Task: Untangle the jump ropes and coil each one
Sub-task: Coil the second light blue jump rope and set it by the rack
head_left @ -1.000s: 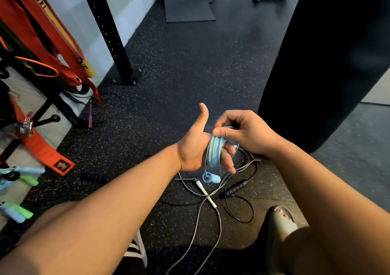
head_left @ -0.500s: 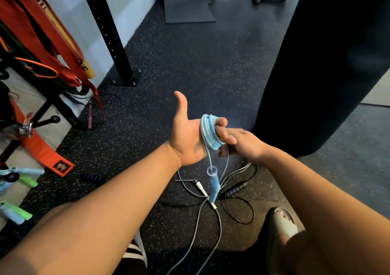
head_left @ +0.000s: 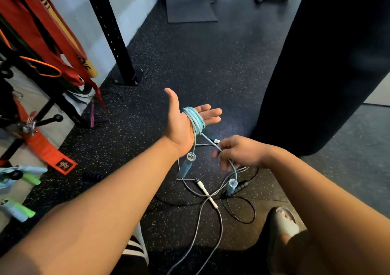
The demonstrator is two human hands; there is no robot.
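Encircling left hand [head_left: 180, 125], blue rope [head_left: 196, 120], pinched by right hand [head_left: 240, 152].

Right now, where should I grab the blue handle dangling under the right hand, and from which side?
Probably best to take the blue handle by its barrel just under the clear cap, coming from the right. It hangs cap-up on the rope tail that the right hand pinches. The left hand, wearing the coil, and its forearm crowd the left side.
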